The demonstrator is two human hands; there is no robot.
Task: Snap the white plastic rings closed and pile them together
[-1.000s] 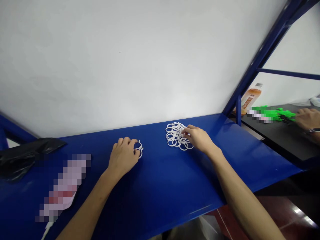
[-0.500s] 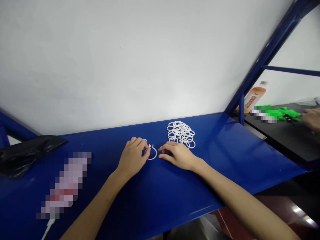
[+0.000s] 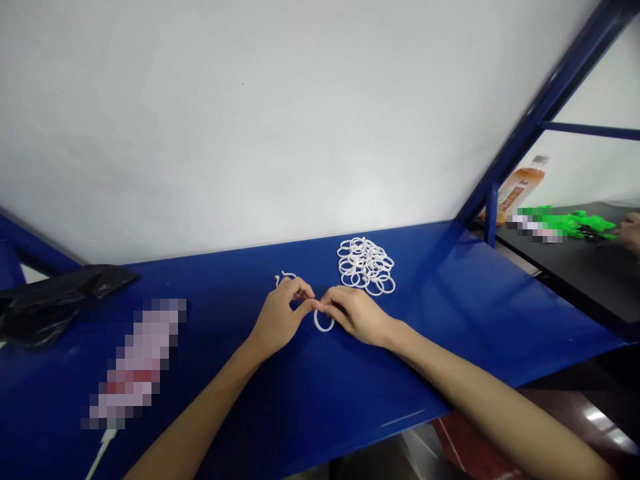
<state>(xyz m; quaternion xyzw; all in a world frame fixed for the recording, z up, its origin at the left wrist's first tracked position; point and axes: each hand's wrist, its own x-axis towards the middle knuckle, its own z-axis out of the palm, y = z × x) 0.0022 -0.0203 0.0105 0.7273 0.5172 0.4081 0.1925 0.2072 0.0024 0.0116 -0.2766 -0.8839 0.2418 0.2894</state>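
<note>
My left hand (image 3: 285,313) and my right hand (image 3: 357,313) meet fingertip to fingertip over the blue table. Between them they pinch a small white ring (image 3: 324,329), its lower loop hanging below the fingertips. The fingers hide the ring's upper part, so whether its ends are joined cannot be seen. Just behind my left hand lies another white piece, an open ring (image 3: 288,274) with its ends showing. Beyond my right hand rests a pile of several closed white rings (image 3: 366,265).
A black plastic bag (image 3: 65,293) and a blurred-out pinkish object (image 3: 143,353) with a white cable lie on the left of the blue table (image 3: 240,413). At right, past a blue frame (image 3: 525,133), a bottle (image 3: 520,190), green pieces (image 3: 590,223) and another person's hand (image 3: 631,232) appear.
My left hand has moved right to meet my right hand. The white ring, formerly open on the table beside my left fingers, is now pinched between both hands.
</note>
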